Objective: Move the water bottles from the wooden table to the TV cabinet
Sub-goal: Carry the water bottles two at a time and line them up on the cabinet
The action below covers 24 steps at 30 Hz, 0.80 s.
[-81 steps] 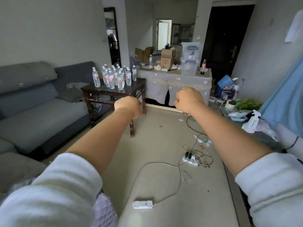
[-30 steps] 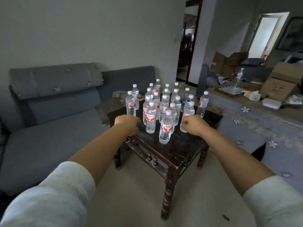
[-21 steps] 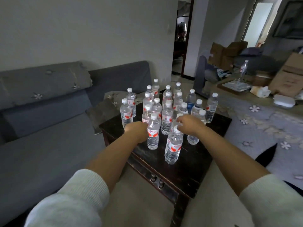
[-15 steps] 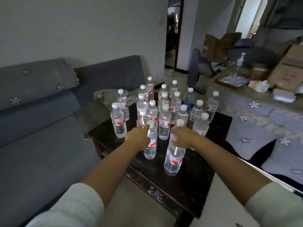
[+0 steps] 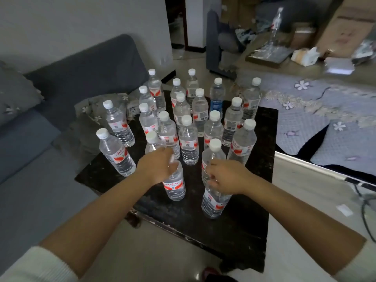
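Observation:
Several clear water bottles with white caps and red labels stand upright on the dark wooden table [image 5: 244, 224]. My left hand [image 5: 156, 167] wraps its fingers round the shoulder of a front bottle [image 5: 174, 185]. My right hand [image 5: 225, 176] curls round the middle of the nearest bottle [image 5: 213, 196]. Both gripped bottles stand on the tabletop. One bottle with a blue label [image 5: 217, 98] stands in the back rows.
A grey sofa [image 5: 30, 151] runs along the left, touching the table's left side. To the right is a low surface under a flowered cloth [image 5: 317, 102], carrying cardboard boxes [image 5: 345, 27], a tray and one more bottle [image 5: 275, 23]. A cable [image 5: 366, 212] lies on the floor at right.
I walked up to the table and now look down on it. Both hands, earlier closed fists in the air, reached in and closed round the two front bottles.

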{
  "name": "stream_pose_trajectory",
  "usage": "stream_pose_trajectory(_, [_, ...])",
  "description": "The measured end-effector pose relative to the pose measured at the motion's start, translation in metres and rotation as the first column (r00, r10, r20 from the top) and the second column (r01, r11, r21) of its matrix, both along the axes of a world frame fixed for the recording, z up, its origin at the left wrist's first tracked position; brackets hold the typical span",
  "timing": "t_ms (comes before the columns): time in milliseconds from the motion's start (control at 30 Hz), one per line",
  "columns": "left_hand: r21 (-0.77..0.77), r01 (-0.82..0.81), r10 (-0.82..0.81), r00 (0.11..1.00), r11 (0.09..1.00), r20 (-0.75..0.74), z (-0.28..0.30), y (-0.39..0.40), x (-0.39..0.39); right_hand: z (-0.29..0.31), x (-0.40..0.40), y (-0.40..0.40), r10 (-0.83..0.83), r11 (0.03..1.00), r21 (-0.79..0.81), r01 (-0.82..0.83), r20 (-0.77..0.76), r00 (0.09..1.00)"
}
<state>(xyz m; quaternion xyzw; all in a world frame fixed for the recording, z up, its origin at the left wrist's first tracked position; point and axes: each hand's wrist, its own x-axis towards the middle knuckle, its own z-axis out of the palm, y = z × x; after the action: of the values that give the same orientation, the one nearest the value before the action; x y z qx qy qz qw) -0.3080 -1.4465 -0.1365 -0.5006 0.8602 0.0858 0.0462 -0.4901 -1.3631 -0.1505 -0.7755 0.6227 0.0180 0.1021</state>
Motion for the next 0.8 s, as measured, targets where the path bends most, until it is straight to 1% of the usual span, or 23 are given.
stream_pose_trajectory(67, [-0.027,0.034,-0.034,0.999,0.999,0.006,-0.004,-0.004,-0.002,-0.007,0.001,0.005,-0.072,0.983,-0.161,0.093,0.135,0.988])
stream_pose_trajectory(100, [-0.043,0.066,-0.066,0.998,0.997,0.006,-0.006,-0.008,-0.002,-0.01,0.005,0.007,-0.115,0.97,-0.184,0.155,0.212,0.97])
stream_pose_trajectory(167, [-0.066,0.131,-0.132,0.991,0.989,0.004,-0.007,-0.012,-0.003,-0.019,0.009,0.01,-0.171,0.932,-0.261,0.252,0.295,0.94])
stream_pose_trajectory(233, [-0.062,0.199,-0.199,0.98,0.978,-0.007,-0.007,-0.019,-0.004,-0.024,0.017,0.011,-0.246,0.905,-0.253,0.342,0.344,0.906])
stream_pose_trajectory(300, [-0.06,0.268,-0.268,0.963,0.962,-0.005,-0.008,-0.025,-0.004,-0.026,0.024,0.012,-0.329,0.873,-0.214,0.439,0.407,0.852])
stream_pose_trajectory(400, [-0.073,0.391,-0.391,0.92,0.918,0.011,-0.006,-0.03,-0.002,-0.023,0.036,0.018,-0.481,0.8,-0.154,0.579,0.413,0.774])
stream_pose_trajectory(467, [-0.068,0.47,-0.47,0.883,0.88,0.017,-0.005,-0.029,-0.001,-0.02,0.039,0.022,-0.542,0.759,-0.157,0.632,0.385,0.747])
stream_pose_trajectory(500, [-0.055,0.51,-0.511,0.86,0.858,0.01,-0.006,-0.028,-0.001,-0.019,0.039,0.026,-0.573,0.742,-0.143,0.655,0.373,0.73])
stream_pose_trajectory(600, [0.019,0.602,-0.601,0.797,0.798,-0.057,-0.007,-0.026,-0.003,-0.012,0.046,0.043,-0.687,0.654,-0.072,0.753,0.36,0.631])
stream_pose_trajectory(667, [0.067,0.65,-0.642,0.759,0.757,-0.108,-0.007,-0.019,-0.009,-0.011,0.052,0.061,-0.765,0.564,-0.048,0.824,0.345,0.544])
stream_pose_trajectory(800, [0.092,0.751,-0.741,0.66,0.653,-0.128,-0.004,0.001,-0.031,-0.009,0.064,0.104,-0.881,0.321,-0.05,0.946,0.351,0.318])
